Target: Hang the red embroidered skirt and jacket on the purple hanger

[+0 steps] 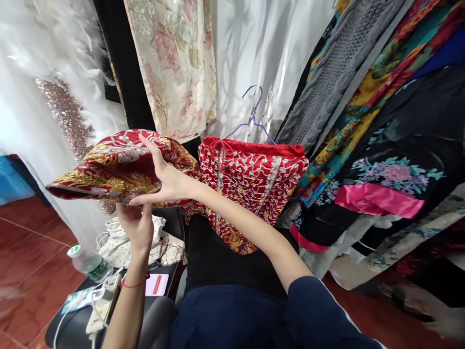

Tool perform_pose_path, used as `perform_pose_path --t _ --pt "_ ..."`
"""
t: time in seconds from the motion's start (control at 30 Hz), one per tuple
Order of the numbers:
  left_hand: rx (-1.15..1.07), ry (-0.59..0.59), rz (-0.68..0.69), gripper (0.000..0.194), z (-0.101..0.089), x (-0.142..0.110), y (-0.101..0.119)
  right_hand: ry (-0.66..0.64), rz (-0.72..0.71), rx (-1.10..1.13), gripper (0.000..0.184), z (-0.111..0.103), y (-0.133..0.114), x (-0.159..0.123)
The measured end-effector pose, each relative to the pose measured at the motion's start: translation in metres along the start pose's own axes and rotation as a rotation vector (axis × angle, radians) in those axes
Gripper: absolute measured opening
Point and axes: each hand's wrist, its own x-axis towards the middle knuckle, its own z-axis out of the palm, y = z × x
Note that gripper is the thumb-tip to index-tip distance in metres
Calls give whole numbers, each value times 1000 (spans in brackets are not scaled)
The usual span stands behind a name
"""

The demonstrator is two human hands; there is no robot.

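Both hands hold a red embroidered garment with gold and silver stitching, raised at the left. My left hand, with a red cord bracelet at the wrist, grips its lower edge from below; some fingertips are hidden behind the fabric. My right hand reaches across from the right and is closed on the same garment, thumb at the lower edge and fingers over the top. Across my lap lies a matching red skirt with a red waistband and tied cord, next to a purple wire hanger.
Clothes hang close on the right, including a grey cable knit and a black garment with a pink band. A floral cloth hangs ahead. At lower left are a plastic bottle, a power strip, a phone and white dotted fabric.
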Motion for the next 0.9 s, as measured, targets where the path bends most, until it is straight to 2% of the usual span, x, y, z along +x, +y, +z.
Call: perform_pose_path --t 0.1,0.2,0.3,0.33,0.4,0.47,0.53,0.6,0.67,0.77,0.9 --pt "45 -93 -48 58 0 -5 11 -25 25 24 125 -5 5 -1" --pt "77 -138 -111 49 4 -7 19 -114 46 41 108 -12 7 -2" --pt "58 -110 -136 44 15 -3 24 -236 64 -2 71 -22 8 0" --pt "44 -85 -128 43 20 0 23 -259 66 -42 64 -27 10 2" --pt "27 -21 -95 41 30 7 21 -271 87 -170 63 -39 18 5" --pt "40 40 -83 32 39 15 16 -255 182 -345 70 -56 33 7" --pt "66 64 -97 24 46 22 11 -218 354 -550 72 -77 53 5" --pt "77 32 -129 27 54 28 8 -183 530 -744 65 -97 75 0" --pt "63 -18 -159 35 61 31 6 -219 661 -834 52 -113 94 -3" --pt "39 -82 -215 42 69 32 3 -340 780 -760 36 -123 114 2" --pt "45 -125 -282 39 70 31 -7 -449 861 -530 17 -109 130 26"
